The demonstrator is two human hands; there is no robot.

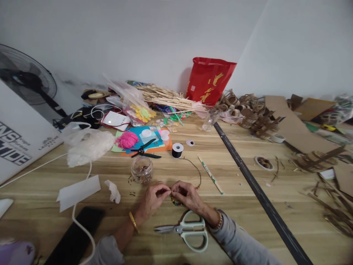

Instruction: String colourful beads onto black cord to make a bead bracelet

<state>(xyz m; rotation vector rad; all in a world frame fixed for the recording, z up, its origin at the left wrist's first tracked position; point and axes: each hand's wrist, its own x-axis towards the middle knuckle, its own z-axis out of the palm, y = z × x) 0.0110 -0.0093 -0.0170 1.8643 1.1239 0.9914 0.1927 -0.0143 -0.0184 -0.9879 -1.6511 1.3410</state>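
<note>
My left hand (153,198) and my right hand (190,195) meet over the wooden table, both closed in a pinch, fingertips nearly touching. From my right hand's fingers hangs a beaded string (174,201) of small coloured beads, partly hidden. Its dark cord (199,171) curves back towards a black spool of cord (177,150). What lies between my left fingertips is too small to make out. A glass jar of beads (142,170) stands beyond my left hand, with tiny dark pieces beside it. Nearer me lie pale-handled scissors (193,231), slightly parted.
Black-handled pliers (145,150) lie on coloured paper by pink yarn (127,140). A paper-wrapped stick (211,175) lies to the right, before a dark strip (256,187). A plastic bag (86,145), white paper (79,193) and cable are at left; cardboard pieces crowd the right.
</note>
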